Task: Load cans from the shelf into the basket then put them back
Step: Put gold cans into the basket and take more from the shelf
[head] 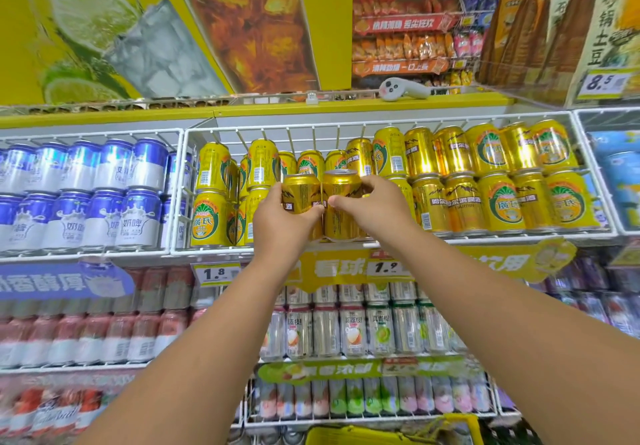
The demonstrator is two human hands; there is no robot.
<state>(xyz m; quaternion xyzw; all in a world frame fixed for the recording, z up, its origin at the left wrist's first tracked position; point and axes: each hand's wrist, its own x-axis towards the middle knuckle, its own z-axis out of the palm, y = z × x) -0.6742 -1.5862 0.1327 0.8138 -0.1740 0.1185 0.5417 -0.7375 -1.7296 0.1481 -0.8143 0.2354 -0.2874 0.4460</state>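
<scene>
Both hands reach up to a wire shelf (398,237) stocked with gold cans. The left hand (280,218) curls around one gold can (300,192); the right hand (375,204) grips a second can (341,202) touching it, at the shelf's front edge. A yellow basket (391,434) sits below.

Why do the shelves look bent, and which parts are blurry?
Head view: the wide lens bows the shelf rail and stretches the corners; the pink cans at lower left are smeared; glare shines on the gold cans; the hands' two cans look sharp.
</scene>
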